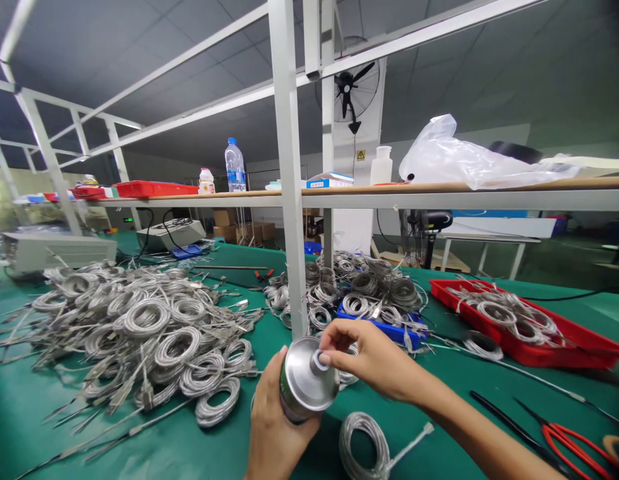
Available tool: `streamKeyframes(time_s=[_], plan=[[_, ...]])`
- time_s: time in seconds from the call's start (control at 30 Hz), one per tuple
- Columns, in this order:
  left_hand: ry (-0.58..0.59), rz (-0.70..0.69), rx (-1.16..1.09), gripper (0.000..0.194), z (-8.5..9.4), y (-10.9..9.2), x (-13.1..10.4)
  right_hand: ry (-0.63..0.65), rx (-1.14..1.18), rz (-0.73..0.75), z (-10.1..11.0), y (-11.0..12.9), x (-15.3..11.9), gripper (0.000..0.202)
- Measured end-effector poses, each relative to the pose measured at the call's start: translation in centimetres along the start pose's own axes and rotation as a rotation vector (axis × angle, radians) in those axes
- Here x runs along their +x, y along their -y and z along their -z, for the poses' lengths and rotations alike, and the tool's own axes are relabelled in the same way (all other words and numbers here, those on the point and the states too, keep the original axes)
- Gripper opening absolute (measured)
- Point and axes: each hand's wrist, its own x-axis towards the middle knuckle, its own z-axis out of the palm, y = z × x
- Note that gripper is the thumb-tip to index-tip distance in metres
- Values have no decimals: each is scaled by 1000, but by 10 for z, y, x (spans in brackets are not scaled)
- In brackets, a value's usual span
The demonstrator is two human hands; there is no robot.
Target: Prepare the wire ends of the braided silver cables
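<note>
Can (307, 381) held up over the green tabletop (184, 460), right in front of the white post (291, 233)! The left hand (277, 420) wraps snugly around its side, while the right hand (362, 350) pinches the small cap (318, 361) on top. Just beside them, a single coil of silvery cable (347, 443) lies flat; a great heap of coils (144, 317) sprawls at left, and red-handled scissors (548, 433) rest far right.

Grey panelled ceiling (164, 40) above white metal shelf frame (284, 133) and pillar (370, 135).
</note>
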Motion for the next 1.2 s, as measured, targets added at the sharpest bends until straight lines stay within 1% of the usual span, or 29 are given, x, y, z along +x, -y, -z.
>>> streamKeyframes(time_s=[0.2, 0.33, 0.43, 0.5, 0.6, 0.73, 0.8, 1.0, 1.2], plan=[[28, -24, -17, 78, 2, -1, 0, 233, -134, 56, 20, 4, 18, 4], [39, -16, -34, 78, 3, -1, 0, 368, -272, 115, 31, 18, 30, 3], [46, 9, -70, 78, 3, -1, 2, 430, -369, 161, 33, 27, 35, 2], [51, 29, -107, 78, 4, -1, 3, 444, -426, 188, 32, 30, 36, 5], [74, 51, -146, 77, 7, -1, 7, 432, -492, 220, 29, 30, 34, 10], [155, 44, -195, 82, 11, 0, 9, 419, -561, 265, 25, 28, 33, 10], [176, 41, -221, 83, 12, 1, 10, 416, -588, 288, 23, 28, 35, 9], [173, 63, -270, 80, 12, 1, 12, 392, -625, 352, 17, 29, 39, 10], [159, 68, -312, 78, 14, -1, 14, 385, -592, 399, 12, 26, 45, 6]])
